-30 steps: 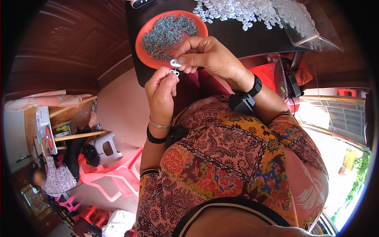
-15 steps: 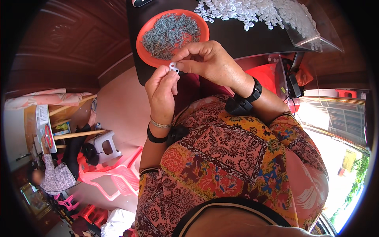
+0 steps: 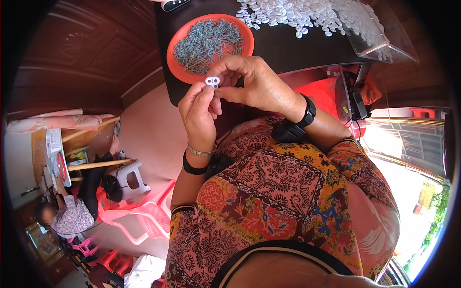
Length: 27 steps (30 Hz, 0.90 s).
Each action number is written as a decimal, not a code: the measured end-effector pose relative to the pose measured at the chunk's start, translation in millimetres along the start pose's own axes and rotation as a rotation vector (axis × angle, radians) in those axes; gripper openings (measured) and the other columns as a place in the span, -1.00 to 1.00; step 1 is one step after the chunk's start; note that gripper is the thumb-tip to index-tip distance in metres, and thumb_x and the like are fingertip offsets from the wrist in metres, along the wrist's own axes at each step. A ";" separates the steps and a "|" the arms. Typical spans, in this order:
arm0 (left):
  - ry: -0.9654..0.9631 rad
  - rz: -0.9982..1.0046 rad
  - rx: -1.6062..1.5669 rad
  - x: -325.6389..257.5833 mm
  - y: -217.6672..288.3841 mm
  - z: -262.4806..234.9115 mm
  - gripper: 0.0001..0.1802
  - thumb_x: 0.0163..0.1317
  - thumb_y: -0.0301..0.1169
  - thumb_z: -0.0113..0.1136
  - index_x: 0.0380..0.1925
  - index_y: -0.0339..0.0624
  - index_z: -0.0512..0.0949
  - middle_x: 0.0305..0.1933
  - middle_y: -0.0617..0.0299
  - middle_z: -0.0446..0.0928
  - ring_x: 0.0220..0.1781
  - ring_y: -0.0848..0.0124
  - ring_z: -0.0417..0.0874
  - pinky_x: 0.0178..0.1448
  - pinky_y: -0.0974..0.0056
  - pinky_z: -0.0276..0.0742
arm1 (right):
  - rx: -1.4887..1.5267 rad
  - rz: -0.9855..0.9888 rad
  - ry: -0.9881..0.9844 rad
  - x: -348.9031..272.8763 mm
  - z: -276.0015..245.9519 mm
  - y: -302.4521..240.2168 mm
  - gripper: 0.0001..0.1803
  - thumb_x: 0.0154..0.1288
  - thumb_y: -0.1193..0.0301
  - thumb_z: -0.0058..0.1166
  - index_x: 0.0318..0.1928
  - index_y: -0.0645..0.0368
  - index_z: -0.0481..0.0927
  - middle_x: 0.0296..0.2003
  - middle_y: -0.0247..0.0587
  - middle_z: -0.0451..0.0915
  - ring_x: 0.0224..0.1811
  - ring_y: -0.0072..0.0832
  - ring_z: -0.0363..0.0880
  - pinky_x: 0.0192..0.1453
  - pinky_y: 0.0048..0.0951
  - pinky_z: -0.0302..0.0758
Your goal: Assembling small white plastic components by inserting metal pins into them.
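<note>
Head view looking down: both hands meet just off the near edge of the black worktop (image 3: 288, 45), and the small white two-hole piece (image 3: 212, 81) is pinched right between them. The left hand (image 3: 199, 113) comes up from below with its fingertips closed on the piece's lower side, while the right hand (image 3: 254, 84) reaches in from the right and clamps the other side. The piece's long axis runs roughly left to right, holes facing the camera. Both hands are on it, so neither is really nearer.

Straight past the piece, near the worktop's left edge, sits the orange dish (image 3: 175, 60) full of small grey-blue metal bits (image 3: 206, 41). The heap of white pieces (image 3: 307, 14) lies well apart toward the far right corner, partly under a clear plastic sheet (image 3: 379, 33).

Hard to tell whether a metal bit is already in the piece, since the fingertips cover its edges. The top of the heap is cut off by the frame.
</note>
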<state>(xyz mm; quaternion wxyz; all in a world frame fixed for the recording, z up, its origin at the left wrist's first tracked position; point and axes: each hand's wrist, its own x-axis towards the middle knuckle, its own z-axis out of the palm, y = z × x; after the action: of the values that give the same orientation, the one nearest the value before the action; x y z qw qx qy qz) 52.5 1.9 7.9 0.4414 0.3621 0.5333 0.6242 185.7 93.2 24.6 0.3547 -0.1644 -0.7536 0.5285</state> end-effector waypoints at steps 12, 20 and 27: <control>0.053 -0.019 -0.005 2.2 -3.1 7.7 -0.73 0.28 -0.24 0.00 -0.39 -0.23 0.49 -0.63 0.30 0.41 -0.66 0.58 0.37 -0.59 0.51 0.14 | -0.160 -0.109 0.030 -3.3 -0.9 5.7 -0.73 -0.05 0.49 0.30 -0.28 0.20 0.57 -0.46 -0.22 0.57 -0.44 -0.46 0.59 -0.35 -0.45 0.52; 0.081 0.036 -0.104 -1.1 -5.2 11.7 -0.71 0.31 -0.28 -0.03 -0.44 -0.28 0.48 -0.58 0.27 0.44 -0.64 0.56 0.40 -0.57 0.49 0.22 | -0.406 -0.251 0.074 -6.3 0.7 6.7 -0.68 0.00 0.46 0.30 -0.18 0.23 0.59 -0.31 -0.16 0.61 -0.29 -0.20 0.63 -0.23 -0.36 0.58; 0.045 0.056 -0.125 -1.1 -4.2 11.4 -0.72 0.32 -0.29 -0.06 -0.45 -0.27 0.44 -0.59 0.24 0.44 -0.61 0.52 0.42 -0.54 0.48 0.25 | -0.295 -0.247 0.099 -11.5 2.0 1.9 -0.73 0.02 0.50 0.21 -0.19 0.24 0.59 -0.40 -0.12 0.61 -0.37 -0.14 0.62 -0.30 -0.27 0.55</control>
<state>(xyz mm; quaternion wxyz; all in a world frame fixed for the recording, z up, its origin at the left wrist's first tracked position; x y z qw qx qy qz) 64.0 5.0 5.7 0.4332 0.3345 0.4928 0.6764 192.0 85.4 18.3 0.4257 -0.1464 -0.8189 0.3561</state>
